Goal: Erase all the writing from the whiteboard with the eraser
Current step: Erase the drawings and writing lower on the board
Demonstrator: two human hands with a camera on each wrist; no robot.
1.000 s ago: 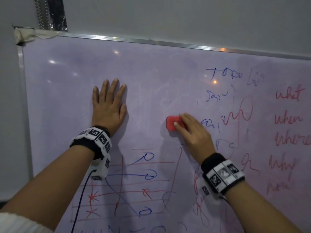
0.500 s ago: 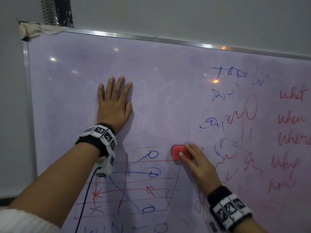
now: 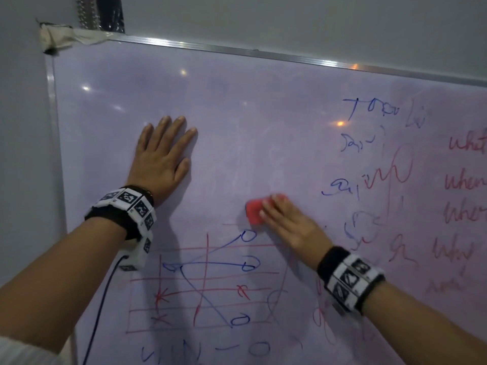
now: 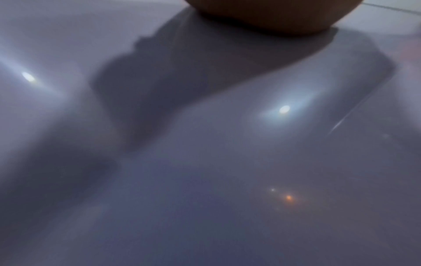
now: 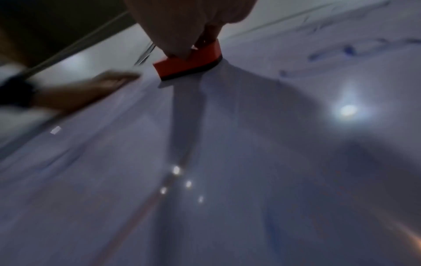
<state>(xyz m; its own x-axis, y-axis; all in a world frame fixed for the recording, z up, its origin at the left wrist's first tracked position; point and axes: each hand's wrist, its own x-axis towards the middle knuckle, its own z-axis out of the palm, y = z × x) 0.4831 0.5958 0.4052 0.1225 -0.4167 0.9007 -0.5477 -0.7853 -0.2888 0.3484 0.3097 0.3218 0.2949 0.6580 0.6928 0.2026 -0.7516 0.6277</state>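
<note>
A whiteboard [image 3: 263,106] fills the head view, wiped at the upper left. Red and blue writing [image 3: 205,283] remains at the bottom and the right. My right hand [image 3: 287,222] grips a red eraser [image 3: 254,212] and presses it flat on the board just above the grid drawing. In the right wrist view the eraser [image 5: 193,59], red with a dark pad, sits under my fingers [image 5: 177,30]. My left hand [image 3: 163,156] lies flat on the wiped area, fingers straight, to the left of the eraser. The left wrist view shows only the palm's heel [image 4: 273,16] on the board.
The board's metal frame [image 3: 52,127] runs down the left, with tape at the top left corner [image 3: 58,38]. A grey wall [image 3: 290,22] lies above. A dark cable [image 3: 102,306] hangs from my left wristband.
My right hand swept the eraser down the board, then back up and slightly left to just above the grid. The left hand stayed flat in place.
</note>
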